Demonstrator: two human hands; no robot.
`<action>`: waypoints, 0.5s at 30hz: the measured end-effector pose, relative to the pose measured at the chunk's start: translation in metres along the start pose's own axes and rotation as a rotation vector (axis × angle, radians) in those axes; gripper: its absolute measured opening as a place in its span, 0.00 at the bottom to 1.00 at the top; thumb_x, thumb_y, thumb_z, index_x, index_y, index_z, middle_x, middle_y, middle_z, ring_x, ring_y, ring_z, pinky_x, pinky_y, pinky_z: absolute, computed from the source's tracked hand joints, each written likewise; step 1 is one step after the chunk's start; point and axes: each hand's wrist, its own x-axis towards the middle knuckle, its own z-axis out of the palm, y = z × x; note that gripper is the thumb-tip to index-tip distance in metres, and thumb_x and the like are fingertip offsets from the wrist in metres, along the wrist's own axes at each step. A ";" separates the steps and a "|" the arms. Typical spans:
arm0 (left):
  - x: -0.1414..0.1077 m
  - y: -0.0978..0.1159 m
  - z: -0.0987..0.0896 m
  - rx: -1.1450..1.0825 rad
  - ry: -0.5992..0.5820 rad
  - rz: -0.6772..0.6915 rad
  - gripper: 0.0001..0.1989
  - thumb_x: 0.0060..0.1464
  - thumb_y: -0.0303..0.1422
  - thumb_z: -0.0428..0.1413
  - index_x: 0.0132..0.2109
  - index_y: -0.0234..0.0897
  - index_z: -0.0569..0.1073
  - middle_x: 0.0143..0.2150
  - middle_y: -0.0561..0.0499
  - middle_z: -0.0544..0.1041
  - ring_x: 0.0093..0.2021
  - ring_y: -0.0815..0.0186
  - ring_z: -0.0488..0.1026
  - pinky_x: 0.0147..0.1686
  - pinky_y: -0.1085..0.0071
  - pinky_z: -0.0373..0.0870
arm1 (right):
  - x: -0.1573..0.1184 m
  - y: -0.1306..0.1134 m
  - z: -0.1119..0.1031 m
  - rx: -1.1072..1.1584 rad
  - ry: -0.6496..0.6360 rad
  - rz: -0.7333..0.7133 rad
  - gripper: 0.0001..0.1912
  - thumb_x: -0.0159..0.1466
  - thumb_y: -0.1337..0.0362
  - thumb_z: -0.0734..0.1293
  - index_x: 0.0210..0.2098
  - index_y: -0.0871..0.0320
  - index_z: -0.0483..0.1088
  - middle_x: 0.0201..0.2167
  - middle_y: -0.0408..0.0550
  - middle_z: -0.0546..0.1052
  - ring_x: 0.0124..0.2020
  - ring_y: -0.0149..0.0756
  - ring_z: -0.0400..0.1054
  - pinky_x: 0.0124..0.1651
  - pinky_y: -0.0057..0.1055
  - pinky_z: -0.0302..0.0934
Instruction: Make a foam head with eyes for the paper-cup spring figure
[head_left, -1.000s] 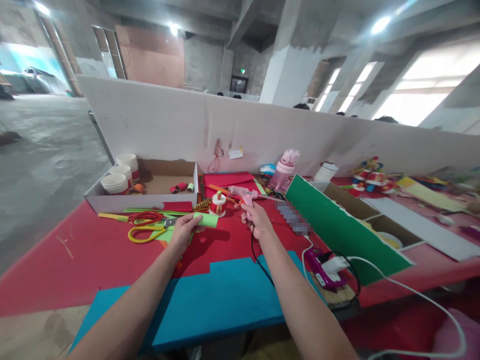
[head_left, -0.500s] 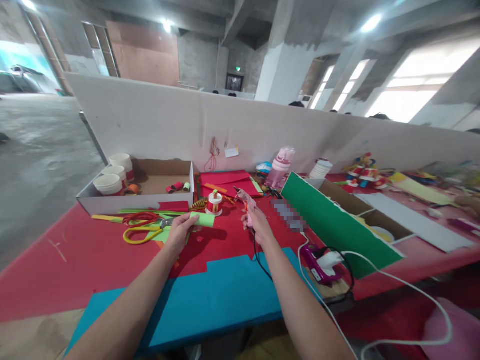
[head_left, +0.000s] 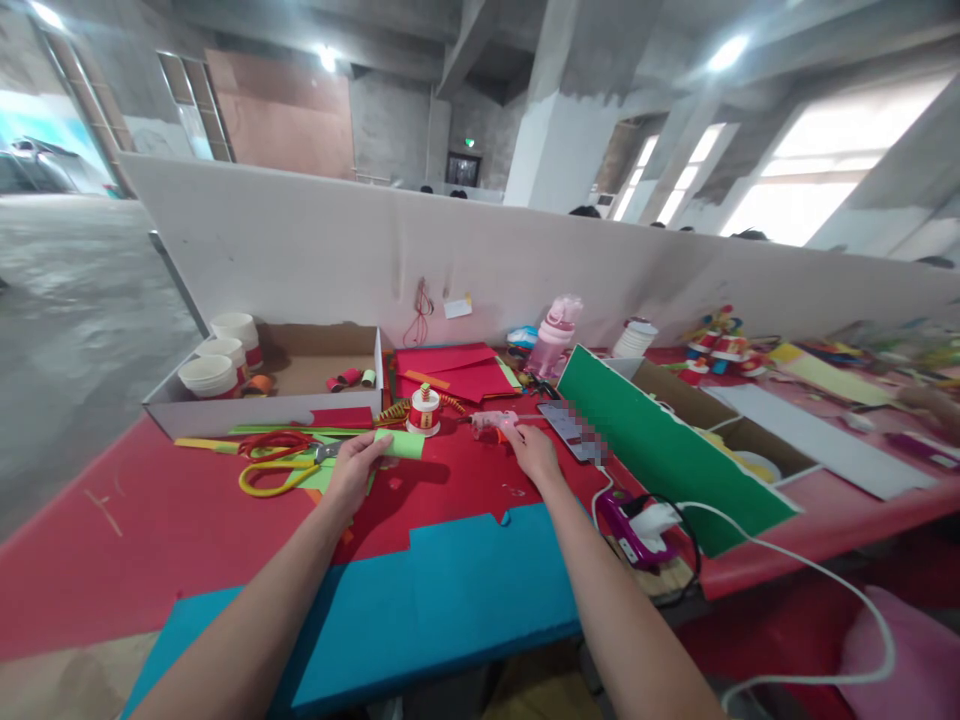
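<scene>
Pinching a light green paper strip [head_left: 403, 445] by one end with left grip [head_left: 354, 470], above a red-covered worktop [head_left: 150, 500]. Touching a pink glue gun [head_left: 489, 425] with right grip [head_left: 536, 455]; cannot tell how firmly closed. Gun low over the red or resting on it, unclear which; nozzle towards a white spool-like piece [head_left: 424, 412], near but apart.

Risks, as judged: could smear or scorch the spool-like piece through a nudge of the nozzle, if hot (heat not visible). Could drip on the red covering with gun left sideways. Could crease the strip through too hard a pinch, or drop it through too loose a one. Could snag yellow-handled scissors [head_left: 276, 490], just beside left grip, with a careless sideways move. Could bump the phone [head_left: 562, 430] with gun's rear end, close by.

Further out: blue sheet [head_left: 465, 570] along near edge; open box [head_left: 225, 415] at left with white cups [head_left: 206, 378] and small paper rolls [head_left: 349, 378]; pink bottle [head_left: 556, 330] at back; green panel [head_left: 660, 460] and purple power strip [head_left: 634, 535] at right.

Behind, white partition [head_left: 315, 230]. Beyond, bare concrete room: grey floor [head_left: 60, 270], pillar [head_left: 555, 130], bright windows [head_left: 825, 170], ceiling lamps [head_left: 727, 52].
</scene>
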 end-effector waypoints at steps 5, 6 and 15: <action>-0.001 0.002 0.000 0.010 0.002 0.004 0.18 0.37 0.39 0.68 0.34 0.31 0.79 0.29 0.47 0.79 0.28 0.67 0.74 0.27 0.75 0.72 | 0.001 0.007 0.004 -0.151 -0.016 -0.011 0.21 0.67 0.53 0.57 0.28 0.59 0.71 0.31 0.56 0.77 0.33 0.39 0.68 0.32 0.31 0.49; -0.001 0.002 0.000 0.011 0.005 0.004 0.18 0.37 0.39 0.68 0.34 0.30 0.79 0.29 0.47 0.79 0.28 0.67 0.74 0.27 0.75 0.72 | 0.001 0.008 0.006 -0.152 -0.016 -0.007 0.20 0.67 0.53 0.58 0.29 0.59 0.71 0.31 0.56 0.77 0.33 0.39 0.69 0.32 0.31 0.49; 0.000 0.001 0.001 -0.007 -0.014 0.008 0.16 0.38 0.38 0.68 0.33 0.31 0.79 0.30 0.47 0.79 0.28 0.66 0.74 0.26 0.74 0.73 | -0.007 -0.017 -0.002 -0.092 0.196 0.096 0.12 0.64 0.56 0.63 0.37 0.59 0.69 0.35 0.57 0.74 0.39 0.44 0.67 0.38 0.33 0.53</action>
